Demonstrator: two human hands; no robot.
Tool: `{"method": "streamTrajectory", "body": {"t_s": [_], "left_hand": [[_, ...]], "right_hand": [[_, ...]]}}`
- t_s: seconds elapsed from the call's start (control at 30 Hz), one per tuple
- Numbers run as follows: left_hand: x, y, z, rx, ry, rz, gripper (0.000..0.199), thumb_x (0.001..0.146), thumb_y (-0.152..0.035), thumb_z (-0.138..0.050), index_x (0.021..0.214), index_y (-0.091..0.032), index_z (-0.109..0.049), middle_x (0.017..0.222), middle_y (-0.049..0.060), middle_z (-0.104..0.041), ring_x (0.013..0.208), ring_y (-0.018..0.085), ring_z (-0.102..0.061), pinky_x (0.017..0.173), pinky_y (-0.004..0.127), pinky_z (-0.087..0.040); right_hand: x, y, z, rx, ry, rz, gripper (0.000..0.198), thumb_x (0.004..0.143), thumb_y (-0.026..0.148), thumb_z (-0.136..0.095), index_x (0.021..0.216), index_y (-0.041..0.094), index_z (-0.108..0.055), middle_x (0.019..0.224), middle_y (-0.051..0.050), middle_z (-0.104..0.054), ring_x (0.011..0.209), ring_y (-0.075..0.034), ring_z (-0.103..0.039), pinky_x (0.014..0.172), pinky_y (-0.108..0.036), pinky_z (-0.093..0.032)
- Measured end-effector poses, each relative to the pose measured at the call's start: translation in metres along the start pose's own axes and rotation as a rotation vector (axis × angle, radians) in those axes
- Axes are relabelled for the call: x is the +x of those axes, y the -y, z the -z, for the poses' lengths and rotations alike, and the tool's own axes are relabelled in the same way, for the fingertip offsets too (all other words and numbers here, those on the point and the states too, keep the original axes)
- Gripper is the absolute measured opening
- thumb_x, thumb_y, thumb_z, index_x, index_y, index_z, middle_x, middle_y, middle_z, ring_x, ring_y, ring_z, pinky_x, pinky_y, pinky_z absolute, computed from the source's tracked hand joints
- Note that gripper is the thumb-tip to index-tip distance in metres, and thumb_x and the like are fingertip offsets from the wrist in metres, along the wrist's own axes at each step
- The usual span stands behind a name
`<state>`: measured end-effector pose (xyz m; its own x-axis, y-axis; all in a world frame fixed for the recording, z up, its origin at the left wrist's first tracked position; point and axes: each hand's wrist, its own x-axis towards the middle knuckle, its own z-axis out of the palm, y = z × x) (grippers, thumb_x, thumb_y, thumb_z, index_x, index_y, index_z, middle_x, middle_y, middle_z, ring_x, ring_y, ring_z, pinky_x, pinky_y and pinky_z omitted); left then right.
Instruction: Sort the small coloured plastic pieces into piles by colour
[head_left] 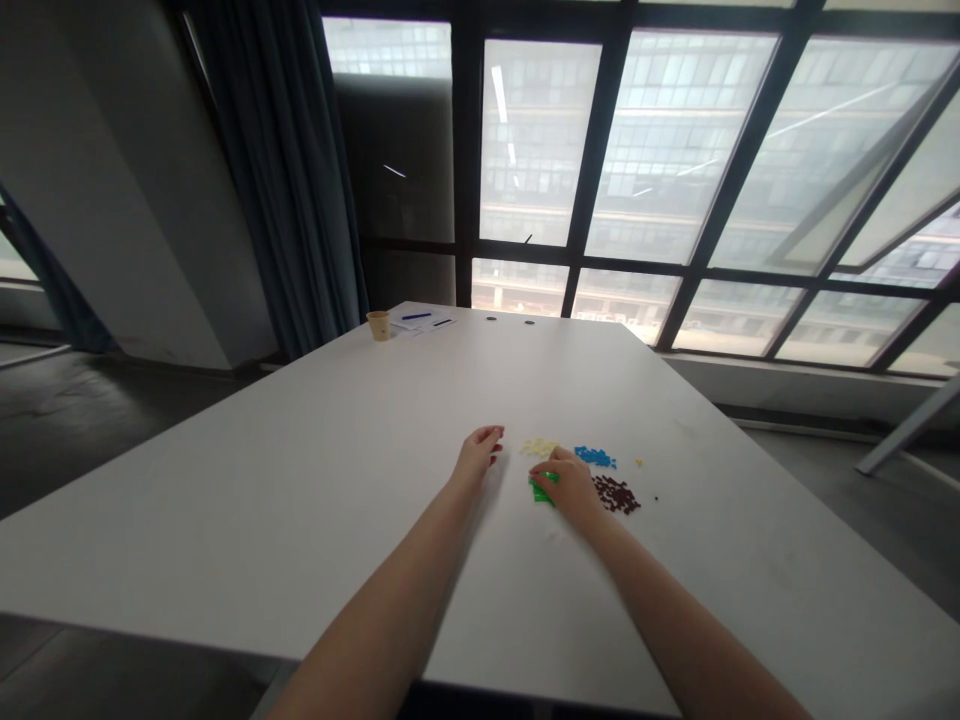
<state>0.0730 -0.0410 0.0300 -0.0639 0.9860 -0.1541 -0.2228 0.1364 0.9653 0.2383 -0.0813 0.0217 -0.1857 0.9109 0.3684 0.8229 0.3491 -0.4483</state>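
My right hand (574,488) reaches over a small patch of green pieces (543,494) on the white table. Its thumb and forefinger are drawn together at the patch's upper edge; what lies between the fingertips is hidden. Just beyond are loose pale yellow pieces (538,447), partly behind the fingers. Blue pieces (595,457) form a heap past the knuckles, and a dark brown heap (616,494) lies to the right of the wrist. My left hand (477,456) hovers left of the piles, fingers loosely bent and apart, with nothing visible in them.
One yellow-orange piece (639,462) and a dark piece (656,498) lie apart on the right. At the table's far left stand a paper cup (379,326) and papers (435,318) with a blue pen (417,316). Two dark discs (529,322) sit near the far edge.
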Motion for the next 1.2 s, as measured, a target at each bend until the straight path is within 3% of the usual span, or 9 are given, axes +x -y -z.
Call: {"method": "streamTrajectory", "body": {"t_s": [0.13, 0.3, 0.5, 0.6, 0.7, 0.8, 0.93, 1.13, 1.2], "left_hand": [[0.003, 0.003, 0.005, -0.041, -0.007, 0.034, 0.021, 0.064, -0.032, -0.060, 0.079, -0.017, -0.060, 0.091, 0.005, -0.062, 0.066, 0.009, -0.053, 0.059, 0.021, -0.038], [-0.002, 0.001, 0.004, -0.056, 0.042, 0.032, 0.021, 0.063, -0.031, -0.059, 0.080, -0.018, -0.059, 0.088, 0.004, -0.062, 0.066, 0.009, -0.054, 0.060, 0.021, -0.039], [0.002, -0.002, 0.008, -0.048, 0.023, -0.028, 0.021, 0.066, -0.031, -0.056, 0.082, -0.017, -0.057, 0.085, 0.004, -0.060, 0.065, 0.009, -0.054, 0.059, 0.022, -0.040], [-0.001, -0.008, 0.010, -0.004, -0.072, -0.187, 0.015, 0.070, -0.026, -0.050, 0.081, -0.016, -0.054, 0.079, 0.003, -0.058, 0.062, 0.009, -0.051, 0.058, 0.021, -0.040], [-0.011, -0.020, 0.009, 0.090, -0.161, -0.482, 0.013, 0.075, -0.025, -0.045, 0.082, -0.017, -0.052, 0.077, 0.002, -0.056, 0.067, 0.010, -0.051, 0.062, 0.022, -0.041], [-0.026, -0.036, 0.000, 0.264, -0.153, -0.698, 0.016, 0.079, -0.026, -0.040, 0.089, -0.018, -0.051, 0.086, 0.003, -0.057, 0.077, 0.012, -0.053, 0.067, 0.024, -0.043], [-0.055, -0.044, -0.012, 0.697, -0.030, -0.755, 0.031, 0.079, -0.027, -0.043, 0.108, -0.017, -0.049, 0.107, 0.009, -0.056, 0.096, 0.018, -0.052, 0.084, 0.034, -0.042], [-0.118, 0.010, 0.015, 1.343, 0.298, -0.515, 0.051, 0.082, -0.038, -0.039, 0.127, -0.014, -0.041, 0.131, 0.012, -0.044, 0.122, 0.024, -0.038, 0.100, 0.042, -0.030], [-0.132, 0.032, 0.028, 1.462, 0.367, -0.440, 0.056, 0.080, -0.041, -0.040, 0.130, -0.014, -0.038, 0.137, 0.011, -0.036, 0.126, 0.026, -0.031, 0.102, 0.045, -0.027]], "right_hand": [[0.000, 0.009, -0.011, -0.161, 0.121, -0.052, 0.014, 0.074, 0.028, -0.057, 0.077, 0.027, -0.071, 0.077, -0.003, -0.058, 0.077, -0.015, -0.051, 0.071, -0.027, -0.033], [-0.005, 0.016, -0.015, -0.217, 0.127, -0.102, 0.018, 0.076, 0.030, -0.053, 0.079, 0.026, -0.071, 0.078, -0.003, -0.059, 0.077, -0.015, -0.051, 0.069, -0.026, -0.033], [-0.008, 0.008, 0.038, 0.025, -0.123, -0.129, 0.028, 0.080, 0.035, -0.047, 0.083, 0.018, -0.069, 0.070, -0.003, -0.058, 0.066, -0.013, -0.051, 0.066, -0.024, -0.037], [-0.027, 0.002, 0.073, 0.127, -0.203, -0.196, 0.035, 0.080, 0.042, -0.044, 0.080, 0.016, -0.067, 0.069, -0.003, -0.058, 0.065, -0.014, -0.052, 0.063, -0.025, -0.039], [-0.057, -0.005, 0.090, 0.128, -0.200, -0.241, 0.038, 0.080, 0.045, -0.043, 0.078, 0.016, -0.066, 0.072, -0.005, -0.059, 0.068, -0.015, -0.054, 0.063, -0.026, -0.041], [-0.084, -0.008, 0.090, 0.066, -0.104, -0.268, 0.037, 0.080, 0.043, -0.041, 0.083, 0.016, -0.066, 0.078, -0.006, -0.061, 0.068, -0.016, -0.055, 0.064, -0.028, -0.044], [-0.108, 0.000, 0.073, -0.063, 0.030, -0.251, 0.040, 0.079, 0.037, -0.042, 0.107, 0.014, -0.061, 0.106, -0.010, -0.060, 0.094, -0.020, -0.056, 0.086, -0.032, -0.042], [-0.131, 0.015, 0.026, -0.184, 0.292, -0.235, 0.056, 0.083, 0.037, -0.036, 0.129, 0.007, -0.040, 0.136, -0.010, -0.036, 0.126, -0.022, -0.031, 0.104, -0.035, -0.027], [-0.133, 0.014, 0.012, -0.246, 0.279, -0.242, 0.058, 0.083, 0.042, -0.034, 0.131, 0.009, -0.036, 0.139, -0.008, -0.030, 0.128, -0.023, -0.026, 0.105, -0.039, -0.024]]}}
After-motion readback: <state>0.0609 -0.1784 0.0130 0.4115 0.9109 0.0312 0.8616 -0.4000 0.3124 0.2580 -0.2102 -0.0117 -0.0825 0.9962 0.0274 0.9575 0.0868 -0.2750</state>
